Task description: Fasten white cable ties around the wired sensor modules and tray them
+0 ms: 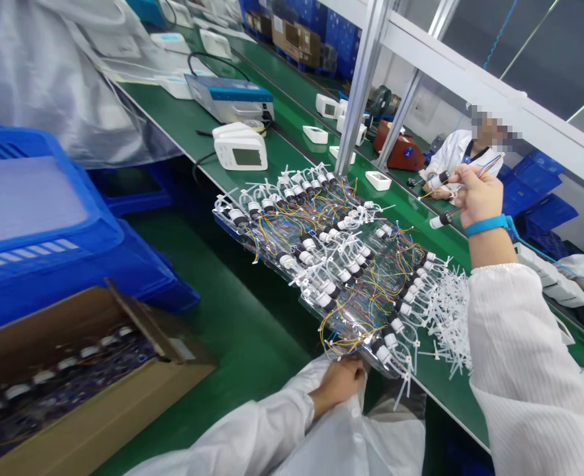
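My right hand is raised over the bench, its fingers pinched on colored wires and small black-and-white cylindrical pumps. One pump is at the fingertips; another pump hangs below the hand. My left hand is low by the near bench edge, fingers curled, beside a clear plastic tray; whatever it grips is hidden. Rows of similar pumps with yellow, red and blue wires and white tubes or ties lie in the clear trays. A heap of white cable ties lies to their right.
A cardboard box of wired parts and blue crates stand at left. White monitor housings and a blue-grey device are on the green bench. A metal post rises behind the trays. A co-worker sits across.
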Available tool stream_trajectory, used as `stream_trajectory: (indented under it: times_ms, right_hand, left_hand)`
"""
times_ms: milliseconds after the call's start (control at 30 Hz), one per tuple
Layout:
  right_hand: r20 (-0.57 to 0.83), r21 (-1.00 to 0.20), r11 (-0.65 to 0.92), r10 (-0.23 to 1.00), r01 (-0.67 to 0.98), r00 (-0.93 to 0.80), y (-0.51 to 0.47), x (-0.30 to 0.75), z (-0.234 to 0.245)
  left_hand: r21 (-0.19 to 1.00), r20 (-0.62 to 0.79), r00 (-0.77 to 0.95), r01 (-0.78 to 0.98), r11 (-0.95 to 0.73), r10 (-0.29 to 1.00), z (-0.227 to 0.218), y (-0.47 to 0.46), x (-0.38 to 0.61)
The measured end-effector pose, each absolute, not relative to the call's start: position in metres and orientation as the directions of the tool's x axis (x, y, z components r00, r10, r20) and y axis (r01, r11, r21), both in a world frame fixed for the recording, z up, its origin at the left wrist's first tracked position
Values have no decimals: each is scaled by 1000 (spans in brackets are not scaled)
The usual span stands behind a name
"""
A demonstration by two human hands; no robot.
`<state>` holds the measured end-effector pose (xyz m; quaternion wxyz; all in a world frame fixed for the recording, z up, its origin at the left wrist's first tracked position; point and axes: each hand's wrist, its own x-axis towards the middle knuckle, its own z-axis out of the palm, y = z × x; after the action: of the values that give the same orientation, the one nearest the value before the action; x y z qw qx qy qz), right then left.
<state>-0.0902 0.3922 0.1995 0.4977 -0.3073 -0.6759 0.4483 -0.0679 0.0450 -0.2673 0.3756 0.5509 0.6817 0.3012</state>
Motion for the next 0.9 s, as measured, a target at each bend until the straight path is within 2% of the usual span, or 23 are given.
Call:
stream_trajectory:
  times_ms: [233,433,533,700,800,900]
  right_hand:
    - [466,-880,468,821,-78,-331,339,-21,237]
    - [479,-877,473,844,-88,-241,244,66,229]
    - [449,-894,442,882,-79,-141,194,115,214]
    - [332,-938,341,935,-66,124,132,193,170]
    - [275,-954,297,920,-38,278,117,231,143]
    - [278,-956,294,885,14,374,117,261,130]
  left_hand:
    - [791,-186,-108,572,214,977,-264,44,-70]
    - [759,-178,-16,634,147,984,-258,41,-78]
    - [738,-164,70,671,76,984,-252,36,-81]
    - [740,-152,184,672,-11,971,-245,31,-80]
    - [733,-169,191,680,-6,967,-242,31,-72]
    - [659,-216,229,751,-32,949,-234,32,-61]
